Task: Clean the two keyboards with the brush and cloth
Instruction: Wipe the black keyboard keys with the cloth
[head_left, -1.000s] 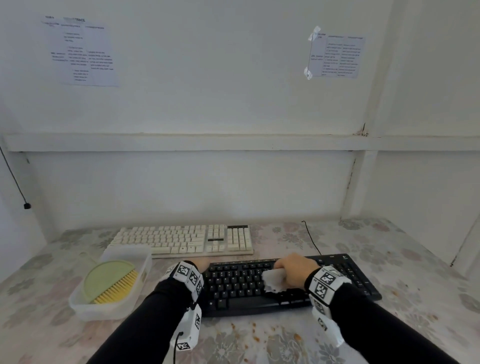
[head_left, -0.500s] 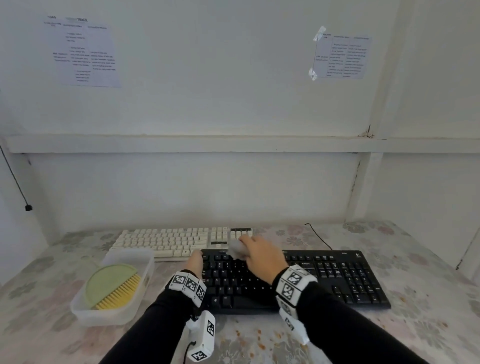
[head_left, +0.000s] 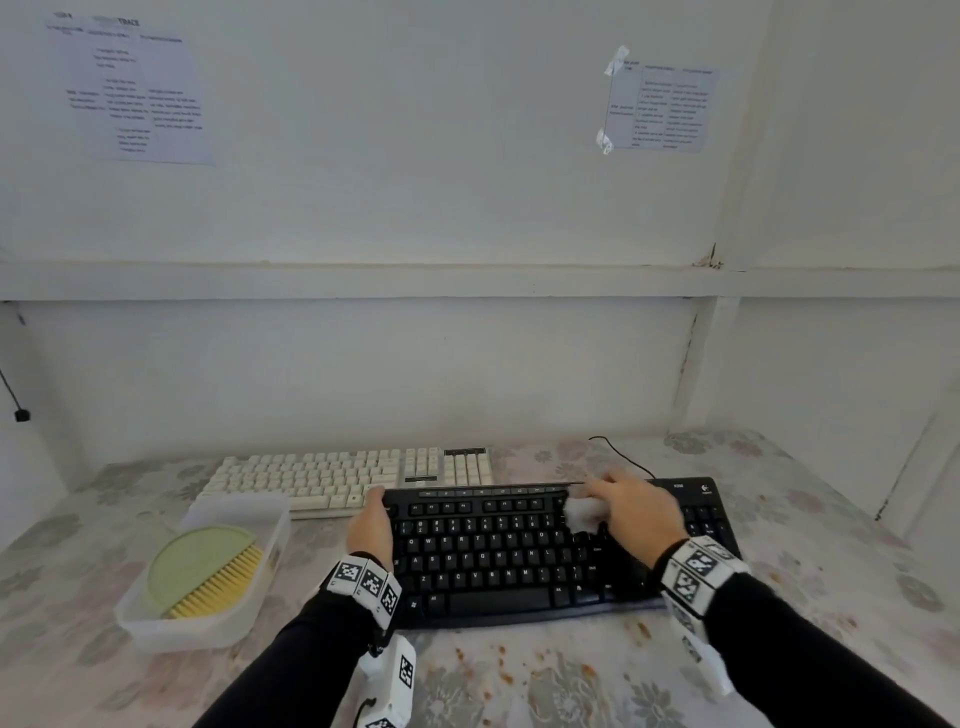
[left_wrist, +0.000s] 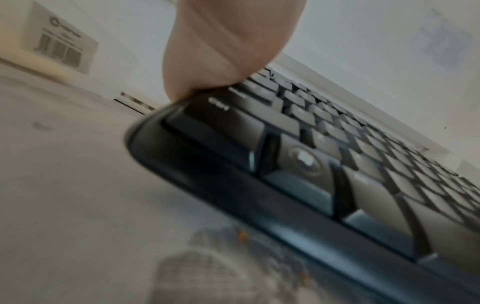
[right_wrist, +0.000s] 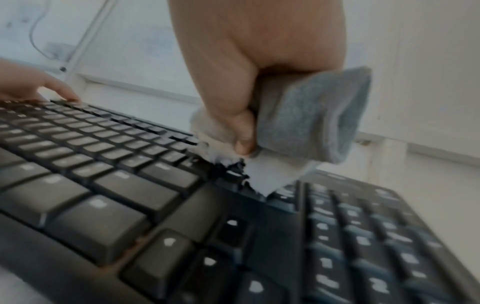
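White-walled corner, desk (head_left: 857, 561) covered by a floral cloth. The black keyboard (head_left: 498, 561) is lain at the front of the desk and is being wiped: the cloth (head_left: 581, 514) is bunched in the grip of the right hand (head_left: 636, 512), fingers curled round it, and pressed on the upper key rows right of centre. The left hand (head_left: 370, 525) is placed on the keyboard's left end, thumb over the edge; whether that grip is clamped on the edge or only pressed against it cannot be told. The white keyboard (head_left: 348, 480) is lain just behind, touched by neither hand. The brush (head_left: 208, 577) is parked in a clear tub (head_left: 171, 631) at the left, unused. Orange crumbs (head_left: 498, 660) are scattered on the desk before the black keyboard. Judged: cloth pass on the black keyboard under way; state of the white keyboard is not shown, crumbs are left.
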